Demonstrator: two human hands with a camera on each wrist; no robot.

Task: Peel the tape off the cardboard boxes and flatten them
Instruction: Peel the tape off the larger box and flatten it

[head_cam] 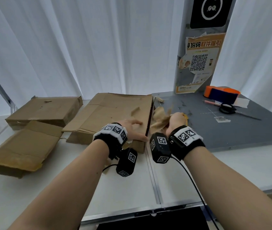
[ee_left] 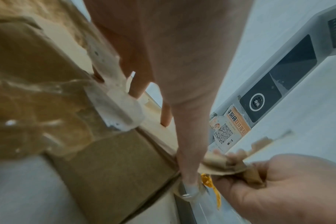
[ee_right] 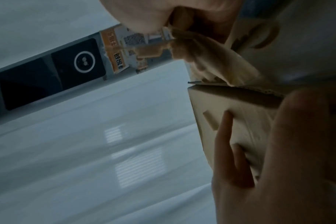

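Note:
A brown cardboard box (head_cam: 115, 110) lies low on the white table in the middle. My left hand (head_cam: 132, 128) rests on its near right corner with fingers straight and the thumb along the right edge. Just right of that edge my right hand (head_cam: 176, 120) grips a crumpled wad of brown tape (head_cam: 161, 117), which still trails toward the box's edge. The left wrist view shows my left thumb (ee_left: 188, 166) at the box (ee_left: 115, 166) corner, next to the tape (ee_left: 220, 163) in my right hand (ee_left: 278, 189). In the right wrist view the tape (ee_right: 192, 50) hangs from my curled fingers.
Two flattened boxes (head_cam: 44, 112) (head_cam: 24, 146) lie at the left. At the right, a grey cutting mat (head_cam: 231, 133) carries scissors (head_cam: 228, 108), a pink pen (head_cam: 212, 102) and an orange tape dispenser (head_cam: 221, 93). A grey pillar with a poster (head_cam: 198, 60) stands behind, before white curtains.

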